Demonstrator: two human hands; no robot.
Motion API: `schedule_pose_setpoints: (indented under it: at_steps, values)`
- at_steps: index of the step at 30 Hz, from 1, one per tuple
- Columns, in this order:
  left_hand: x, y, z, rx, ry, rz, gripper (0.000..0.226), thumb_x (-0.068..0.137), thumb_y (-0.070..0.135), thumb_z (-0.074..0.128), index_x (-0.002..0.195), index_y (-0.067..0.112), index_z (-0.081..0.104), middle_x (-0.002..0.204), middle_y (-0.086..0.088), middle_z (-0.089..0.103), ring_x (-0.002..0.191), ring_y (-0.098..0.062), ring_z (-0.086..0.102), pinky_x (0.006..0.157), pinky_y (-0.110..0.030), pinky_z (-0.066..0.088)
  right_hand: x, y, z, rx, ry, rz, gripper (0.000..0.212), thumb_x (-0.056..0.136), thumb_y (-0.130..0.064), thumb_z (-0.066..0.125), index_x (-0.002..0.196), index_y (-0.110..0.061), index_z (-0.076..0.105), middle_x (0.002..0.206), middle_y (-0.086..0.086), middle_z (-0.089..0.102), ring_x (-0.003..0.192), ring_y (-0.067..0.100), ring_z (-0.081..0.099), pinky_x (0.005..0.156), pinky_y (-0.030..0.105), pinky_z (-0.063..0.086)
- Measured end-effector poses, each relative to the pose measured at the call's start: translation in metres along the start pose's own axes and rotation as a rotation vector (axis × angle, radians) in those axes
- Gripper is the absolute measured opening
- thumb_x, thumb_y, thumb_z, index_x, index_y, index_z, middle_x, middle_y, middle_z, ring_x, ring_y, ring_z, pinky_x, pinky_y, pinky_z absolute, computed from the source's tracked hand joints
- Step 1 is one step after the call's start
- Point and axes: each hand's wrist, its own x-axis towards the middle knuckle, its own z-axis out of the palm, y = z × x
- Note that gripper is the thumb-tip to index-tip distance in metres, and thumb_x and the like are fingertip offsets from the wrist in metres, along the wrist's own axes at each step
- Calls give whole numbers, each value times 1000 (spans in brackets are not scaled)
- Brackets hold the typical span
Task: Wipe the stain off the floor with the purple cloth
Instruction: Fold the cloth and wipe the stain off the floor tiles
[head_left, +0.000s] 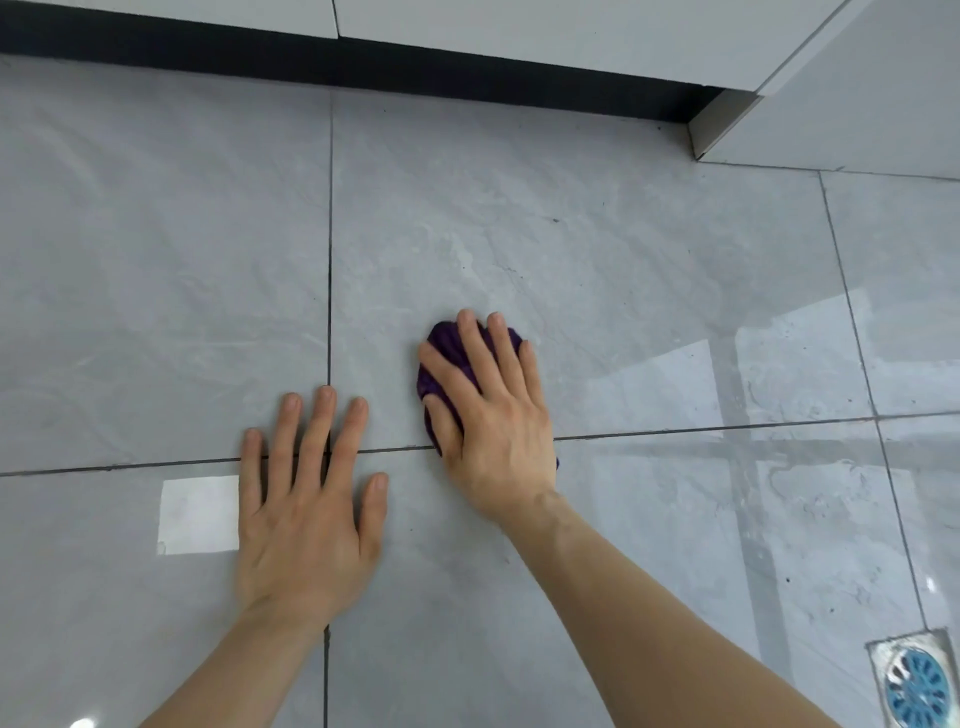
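My right hand (493, 415) presses flat on a bunched purple cloth (451, 345) on the grey tiled floor (623, 291), just above a grout line. Most of the cloth is hidden under the palm and fingers. My left hand (306, 493) lies flat on the floor to the left of it, fingers spread, holding nothing. A few small dark specks (556, 220) mark the tile beyond the cloth. The floor under the cloth is hidden, so I cannot tell whether a stain lies there.
A dark kickboard (363, 65) under white cabinets runs along the far edge. A cabinet corner (706, 130) juts out at the upper right. A floor drain with a blue grate (917, 686) sits at the lower right. A bright reflection (200, 514) lies left of my left hand.
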Motion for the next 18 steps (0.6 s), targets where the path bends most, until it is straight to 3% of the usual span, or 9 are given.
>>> schedule_pose_setpoints:
  at_steps: [11,14,18]
  values:
    - [0,1,-5,-13,12,-3,68,101,47,35,164,23,24,173,-7,25,163,-28,12,130,-56,10,-111,-20,-4,45,-73,-14,46,107,-36,44,153,-36,44,171,0,26,160,25,15,128,51,21]
    - [0,1,-5,-14,6,-10,68,101,47,33,165,25,21,174,-5,22,163,-26,10,131,-56,9,-121,-7,-11,58,-77,-73,47,104,-32,53,150,-35,48,169,-2,30,160,25,18,127,50,24]
    - [0,0,-5,-20,4,-6,68,102,48,31,165,26,19,174,-5,22,163,-26,8,131,-55,8,-122,-1,-9,101,-56,-78,43,107,-31,45,150,-33,49,168,-2,32,159,24,19,128,49,23]
